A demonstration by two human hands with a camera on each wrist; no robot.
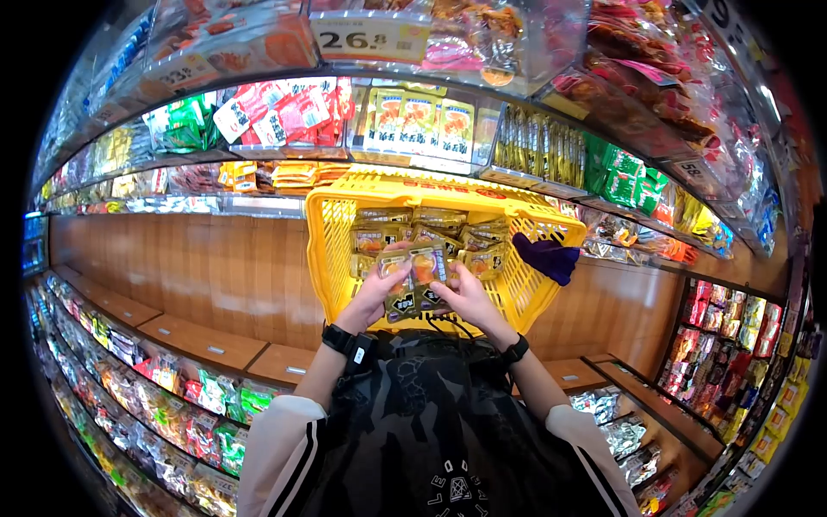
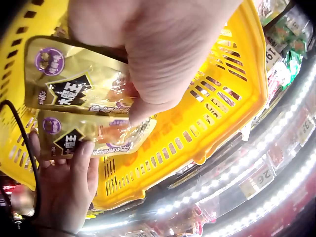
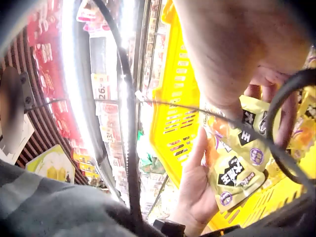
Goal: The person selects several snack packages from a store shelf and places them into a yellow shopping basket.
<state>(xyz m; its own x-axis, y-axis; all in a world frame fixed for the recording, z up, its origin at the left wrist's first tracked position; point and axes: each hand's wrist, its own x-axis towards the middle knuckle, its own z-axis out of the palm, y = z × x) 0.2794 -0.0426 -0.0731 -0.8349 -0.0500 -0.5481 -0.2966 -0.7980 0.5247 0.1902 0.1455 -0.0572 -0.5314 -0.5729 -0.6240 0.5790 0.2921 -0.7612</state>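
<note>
Two gold snack packets with black diamond labels are held side by side over a yellow shopping basket (image 1: 323, 250). My left hand (image 1: 372, 293) pinches the left packet (image 2: 64, 81) by its edge, thumb on its front. With its thumb across the front, my right hand (image 1: 469, 297) grips the right packet (image 1: 428, 265). That right packet partly overlaps the left one in the head view. Below the hands, the basket holds several rows of similar gold packets (image 1: 484, 261). In the right wrist view, the left packet (image 3: 232, 180) lies against the left hand's fingers.
A dark purple cloth (image 1: 547, 258) hangs over the basket's right side. Beyond the basket, shelves carry bagged snacks, among them yellow packs (image 1: 422, 121) and green bags (image 1: 624, 177). A price tag (image 1: 370, 39) sits on the upper shelf edge. Wooden drawers (image 1: 202, 339) stand at the left.
</note>
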